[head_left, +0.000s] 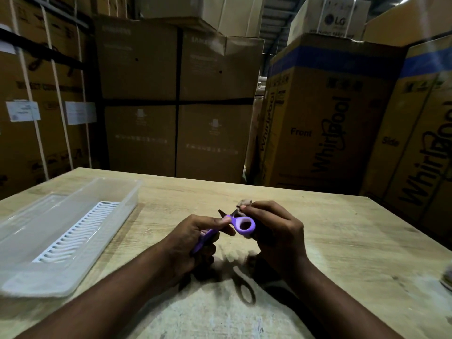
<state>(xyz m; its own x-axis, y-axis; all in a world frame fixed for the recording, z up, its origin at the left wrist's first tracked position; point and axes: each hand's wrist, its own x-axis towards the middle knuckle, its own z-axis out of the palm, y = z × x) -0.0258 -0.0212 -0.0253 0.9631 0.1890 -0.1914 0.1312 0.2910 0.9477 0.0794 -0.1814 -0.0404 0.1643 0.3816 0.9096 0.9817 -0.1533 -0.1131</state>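
Left hand (195,238): fingers curled tight around the lower handle of the purple plastic-handled scissors (244,226), thumb tip pressed on top near the pivot. Grip firm, fingers together on the handle. One purple finger loop sticks out free toward the right hand, nothing through it. A short dark blade tip shows just above the left thumb, pointing up and left. Can't tell if the blades are apart or together, too blurred.

Right hand (276,231): fingertips bunched, pinching a small pale crumpled scrap (243,203) at the top of the hand, right by the blades. Scrap material unclear. Remaining fingers curled in behind the free loop, touching or just beside it, can't tell which.

Scissors are held in the air above the light wooden table (342,241), between both hands, near the table's middle. Their shadow falls on the tabletop below. Both forearms come in from the bottom edge.

To the left on the table: clear rectangular plastic tray (137,192) with a white ribbed insert (80,231) lying in its bottom, well apart from the hands. Blurred dark item (447,277) at the far right edge, not identifiable.

Behind the table: stacked brown cardboard appliance boxes (330,133), some printed Whirlpool, one LG up top.
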